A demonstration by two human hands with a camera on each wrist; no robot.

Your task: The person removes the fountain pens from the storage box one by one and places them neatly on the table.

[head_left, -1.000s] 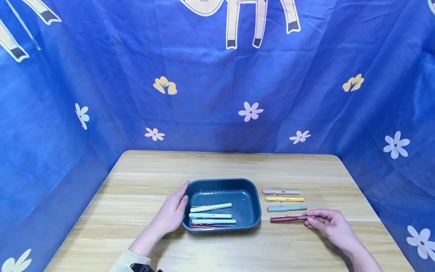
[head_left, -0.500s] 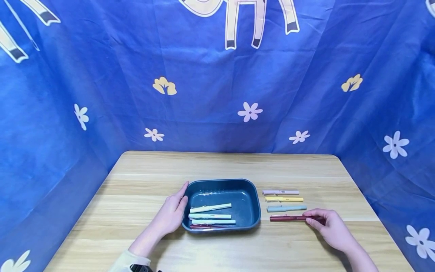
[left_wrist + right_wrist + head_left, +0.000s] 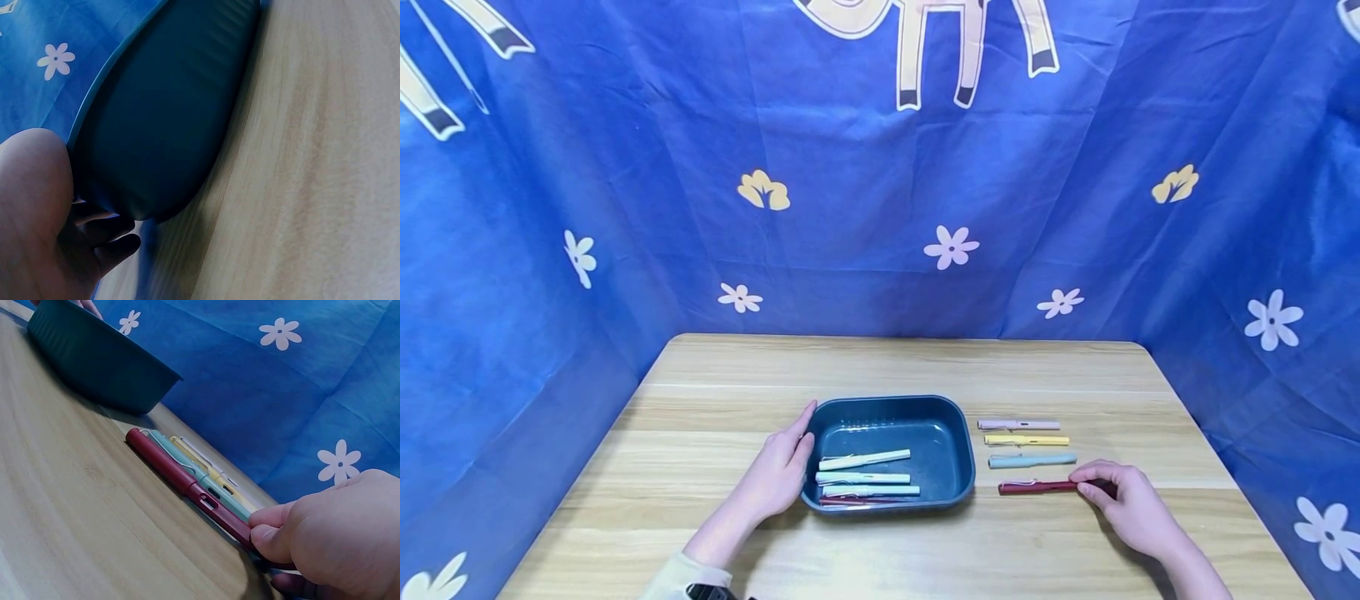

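Observation:
My right hand [image 3: 1126,505] pinches the right end of a dark red fountain pen [image 3: 1036,487] between thumb and fingers, low over the table. The pen's clip and barrel window show in the right wrist view, where the pen [image 3: 164,464] points away from the hand [image 3: 340,531]. Beyond it lie a light blue-green pen [image 3: 1032,460], a yellow pen [image 3: 1027,440] and a lilac pen [image 3: 1019,425], roughly parallel. My left hand [image 3: 781,467] holds the left end of a dark teal plastic bin [image 3: 951,450]; in the left wrist view its thumb is at the rim.
Inside the bin, at its left, lie several pens: pale ones such as the whitish pen [image 3: 865,459], and a dark red pen [image 3: 857,502] by the near wall. A wooden table [image 3: 715,375] carries everything. Blue patterned cloth [image 3: 850,208] hangs behind and at both sides.
The dark red pen in my right hand has turned slightly, so its clip now shows on its upper side, and its left end has shifted slightly nearer. The left hand and bin stay in place.

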